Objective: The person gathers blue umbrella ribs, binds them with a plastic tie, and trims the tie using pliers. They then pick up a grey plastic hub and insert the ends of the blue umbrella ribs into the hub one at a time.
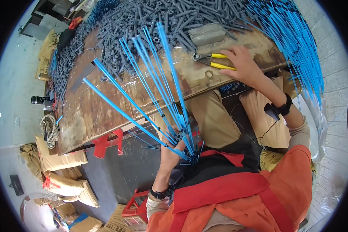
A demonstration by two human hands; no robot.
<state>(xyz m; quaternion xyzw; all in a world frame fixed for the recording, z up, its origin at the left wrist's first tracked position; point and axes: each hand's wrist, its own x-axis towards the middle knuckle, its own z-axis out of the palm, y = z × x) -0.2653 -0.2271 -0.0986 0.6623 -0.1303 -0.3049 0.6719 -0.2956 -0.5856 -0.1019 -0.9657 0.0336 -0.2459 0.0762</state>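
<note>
My left hand [171,154] is closed around the lower part of a spread bundle of thin blue rods [150,79] with black fittings, above my lap. A grey-blue hub piece [179,135] shows among the rods by my fingers. The rods fan up and away over the table edge. On the tabletop, my right hand [243,65] grips the yellow handles of a pair of pliers [216,61], whose metal jaws point left. My fingertips partly hide the handle ends.
A large heap of grey plastic tube parts [150,27] covers the far side of the wooden table [104,112]. Many blue rods [290,42] hang over its right end. A clear block-shaped pack [207,34] and a small ring [208,73] lie near the pliers. Sacks [67,185] stand left.
</note>
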